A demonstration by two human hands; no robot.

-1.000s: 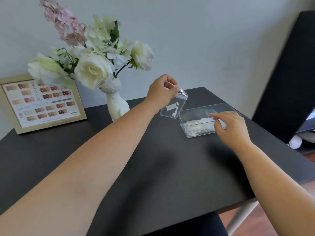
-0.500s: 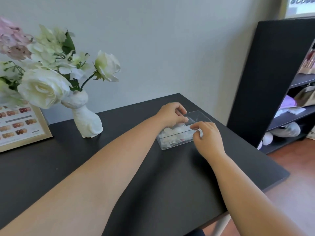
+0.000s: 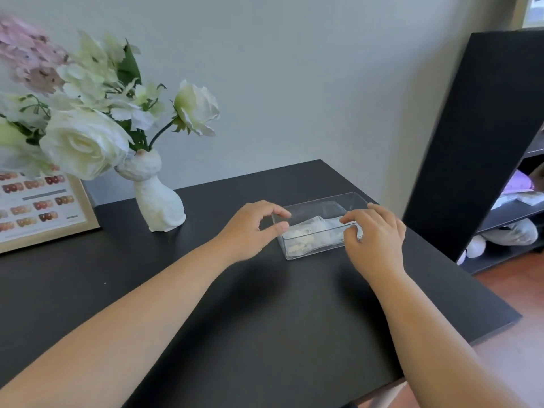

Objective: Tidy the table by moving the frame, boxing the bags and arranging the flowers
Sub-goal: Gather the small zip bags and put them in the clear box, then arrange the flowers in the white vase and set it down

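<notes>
A clear plastic box (image 3: 325,201) stands on the black table (image 3: 259,325) toward its far right. Small clear bags (image 3: 313,232) with white bits lie inside it. My left hand (image 3: 250,229) is at the box's left end, thumb and forefinger apart around the corner, holding nothing. My right hand (image 3: 375,238) grips the box's near right corner, fingers over the rim. White and pink flowers (image 3: 85,142) stand in a white vase (image 3: 157,206) at the back left. A wooden frame (image 3: 88,213) with a colour chart leans on the wall beside them, partly cut off.
A tall black shelf unit (image 3: 477,136) stands right of the table, with cloth items and papers on its lower shelves. The grey wall runs along the table's far edge. The table's right edge drops to a wooden floor (image 3: 518,290).
My left hand carried a small bag from above the table into the box and let it go. It now sits at the box's left end. The camera turned right.
</notes>
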